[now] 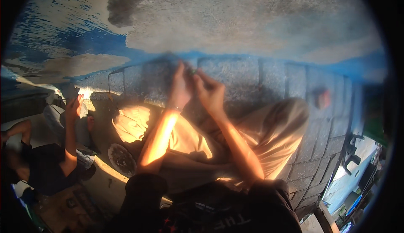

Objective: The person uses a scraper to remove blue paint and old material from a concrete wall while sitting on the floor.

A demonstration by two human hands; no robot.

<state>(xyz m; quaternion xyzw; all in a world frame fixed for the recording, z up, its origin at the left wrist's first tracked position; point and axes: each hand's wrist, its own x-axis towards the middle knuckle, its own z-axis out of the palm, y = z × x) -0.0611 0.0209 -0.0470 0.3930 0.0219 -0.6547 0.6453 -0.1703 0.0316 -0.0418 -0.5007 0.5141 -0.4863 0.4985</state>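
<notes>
Both my hands are raised close together in front of my crossed legs, near the foot of the painted wall [235,26]. In my right hand [210,93], thumb and fingers pinch a small green thing [193,70], too small to name. My left hand [181,90] is right beside it, its fingers pressed together and pointing up. Whatever it grips, if anything, is blurred. Strong sunlight falls across my left forearm. My brown trousers [273,134] spread under both arms.
To the left, a co-worker in dark clothes [48,161] raises a hand [74,106] near the wall. A sunlit pale cloth thing [131,123] and a round, dark-filled container [122,159] lie between us. A blurred red object [322,98] rests on grey paving [305,170] at right.
</notes>
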